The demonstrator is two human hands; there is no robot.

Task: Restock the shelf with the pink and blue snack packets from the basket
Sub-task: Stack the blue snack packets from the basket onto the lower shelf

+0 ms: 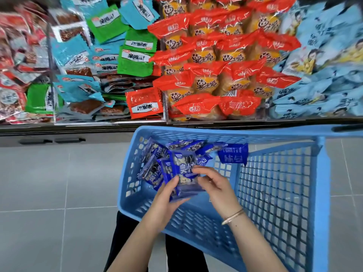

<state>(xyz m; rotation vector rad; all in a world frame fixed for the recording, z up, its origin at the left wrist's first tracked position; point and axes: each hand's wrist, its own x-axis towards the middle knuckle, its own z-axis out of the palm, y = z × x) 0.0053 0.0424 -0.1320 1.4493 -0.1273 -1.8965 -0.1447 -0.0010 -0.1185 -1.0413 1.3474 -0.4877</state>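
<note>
- The left hand [169, 195] comes up from the near side; its fingers curl round the near left edge of a small bundle of blue snack packets [184, 173], thumb laid across the front; a closed grip on the bundle
- The right hand [214, 185] meets the same bundle from the right; its fingertips [196, 170] bend inward and pinch the right edge of the front packet; a thin bracelet [232, 215] sits on that wrist
- The bundle stands upright over the left part of the light blue plastic basket [322, 193]
- Loose blue packets [155, 154] lie heaped in the basket's far left corner, just behind the bundle; a single blue packet [232, 155] rests by the far wall, apart to the right
- The shelf [78, 125] lies just beyond the basket; red-and-orange packets [212, 75] fill the compartment straight behind; green and teal packets [102, 55] lie left; pale blue bags [324, 65] lie right
- Grey floor tiles [49, 183] show to the left of the basket
</note>
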